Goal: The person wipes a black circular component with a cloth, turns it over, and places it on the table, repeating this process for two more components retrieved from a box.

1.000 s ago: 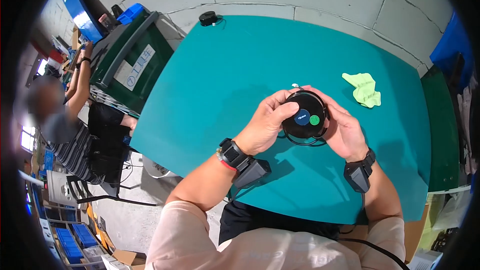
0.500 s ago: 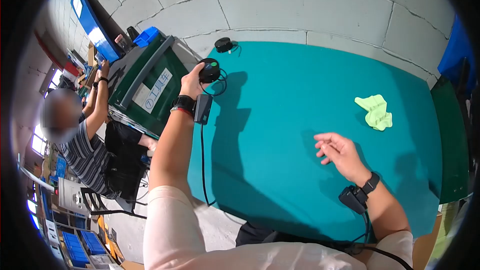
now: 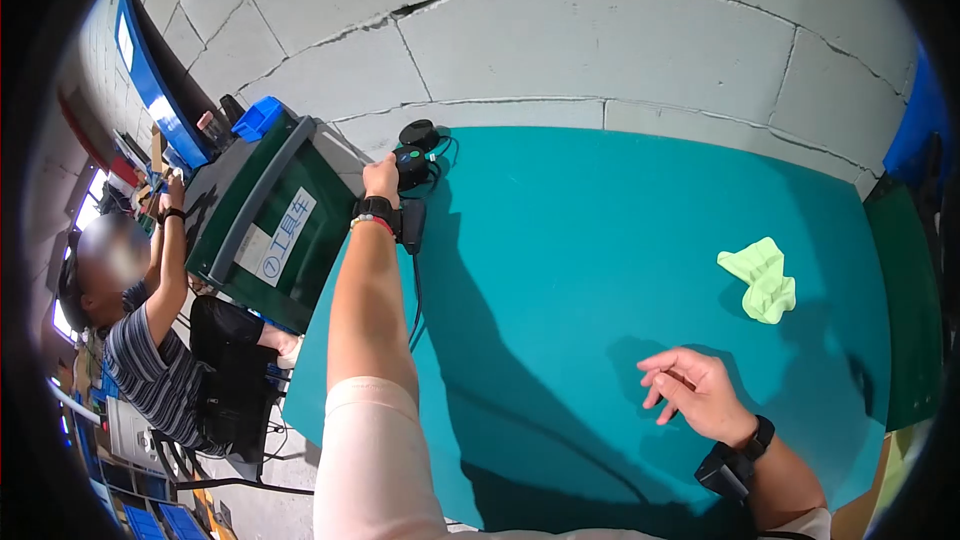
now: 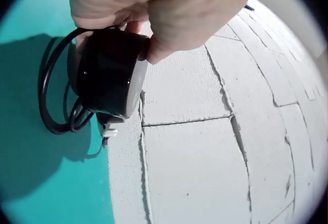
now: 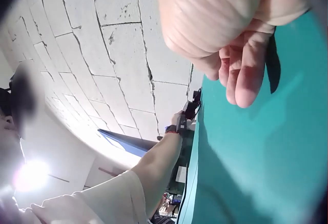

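Note:
At the table's far left corner, my left hand (image 3: pixel 382 180) grips a round black device (image 3: pixel 409 168) with a coiled black cable. In the left wrist view the fingers and thumb pinch the device (image 4: pixel 108 72) by its sides, and the cable (image 4: pixel 45 98) loops beside it. Just behind it in the head view sits a second round black device (image 3: pixel 419 134) with a small lead. My right hand (image 3: pixel 700 395) hovers over the green table (image 3: pixel 560 270), fingers loosely bent, holding nothing; the right wrist view shows those fingers (image 5: pixel 246 72) above the surface.
A light green cloth (image 3: pixel 764 282) lies on the right of the table. Left of the table stands a dark green cart (image 3: pixel 290 210) with a blue bin (image 3: pixel 258 118) on top. A seated person in a striped shirt (image 3: pixel 150 370) is farther left. A block wall (image 3: pixel 510 50) runs behind.
My left hand has carried the device from the middle to the far left corner, beside the other one. My right hand has let go of it and moved down towards the near side.

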The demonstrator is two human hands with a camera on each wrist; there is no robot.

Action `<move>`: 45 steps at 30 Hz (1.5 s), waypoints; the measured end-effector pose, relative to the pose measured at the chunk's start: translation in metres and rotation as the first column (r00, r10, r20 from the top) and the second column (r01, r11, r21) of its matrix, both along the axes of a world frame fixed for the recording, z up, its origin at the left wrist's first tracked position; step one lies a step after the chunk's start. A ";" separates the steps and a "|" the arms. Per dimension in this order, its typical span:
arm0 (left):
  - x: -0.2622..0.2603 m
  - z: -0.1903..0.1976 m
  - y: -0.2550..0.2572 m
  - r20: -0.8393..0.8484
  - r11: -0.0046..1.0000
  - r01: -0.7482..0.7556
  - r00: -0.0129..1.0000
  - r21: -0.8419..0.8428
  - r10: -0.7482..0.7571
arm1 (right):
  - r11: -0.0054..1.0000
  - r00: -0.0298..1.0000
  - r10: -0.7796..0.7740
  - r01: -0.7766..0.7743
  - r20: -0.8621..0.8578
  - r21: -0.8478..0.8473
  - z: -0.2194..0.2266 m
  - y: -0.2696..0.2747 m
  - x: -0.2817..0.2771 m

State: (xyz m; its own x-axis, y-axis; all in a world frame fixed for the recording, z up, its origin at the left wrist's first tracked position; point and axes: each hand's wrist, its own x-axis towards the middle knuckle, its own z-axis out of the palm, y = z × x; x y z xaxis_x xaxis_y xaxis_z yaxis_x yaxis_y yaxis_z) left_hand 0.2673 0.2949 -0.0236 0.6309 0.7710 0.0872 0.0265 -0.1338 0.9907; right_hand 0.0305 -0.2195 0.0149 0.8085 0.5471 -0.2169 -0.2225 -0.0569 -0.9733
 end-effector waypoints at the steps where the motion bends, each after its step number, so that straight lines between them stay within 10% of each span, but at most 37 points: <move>1: 0.005 -0.009 0.006 -0.010 1.000 -0.001 1.000 -0.002 0.001 | 1.000 1.000 0.004 -0.004 0.002 -0.004 0.000 0.000 0.000; 8: -0.027 0.032 -0.032 -0.409 0.895 -0.014 0.886 0.446 0.217 | 1.000 1.000 0.030 -0.030 -0.001 0.010 -0.001 -0.002 0.000; 10: -0.031 0.041 -0.043 -0.545 0.800 -0.039 0.712 0.599 0.442 | 0.999 0.999 0.043 -0.044 0.011 0.010 -0.002 -0.002 0.000; 14: -0.043 0.042 -0.052 -0.454 0.776 -0.095 0.763 0.623 0.459 | 0.999 0.999 0.048 -0.048 0.019 -0.009 0.001 -0.002 0.000; 20: -0.036 0.019 -0.032 -0.282 0.789 0.138 0.958 0.599 0.046 | 0.999 0.999 0.049 -0.049 0.011 -0.010 -0.001 -0.001 -0.002; 28: -0.044 0.021 -0.063 -0.144 0.692 -0.184 0.911 0.699 0.387 | 0.999 0.997 0.046 -0.045 0.057 -0.018 -0.002 0.000 -0.001; 30: -0.059 0.045 -0.063 -0.145 0.757 -0.106 0.956 0.645 0.256 | 0.999 0.997 0.042 -0.041 0.058 -0.009 -0.005 0.001 -0.002; 33: -0.093 0.089 -0.084 0.036 0.960 0.231 0.973 -0.155 -0.229 | 1.000 0.993 0.028 -0.027 0.111 -0.010 -0.005 0.003 -0.005; 37: -0.175 0.124 -0.204 0.433 0.355 0.598 0.784 -0.719 -0.444 | 0.999 0.979 0.037 -0.042 0.201 0.018 -0.014 0.005 -0.003; 45: -0.252 0.043 -0.360 0.398 0.051 0.635 0.543 -0.771 -0.740 | 0.981 0.918 -0.190 0.167 0.348 0.094 -0.003 -0.027 -0.027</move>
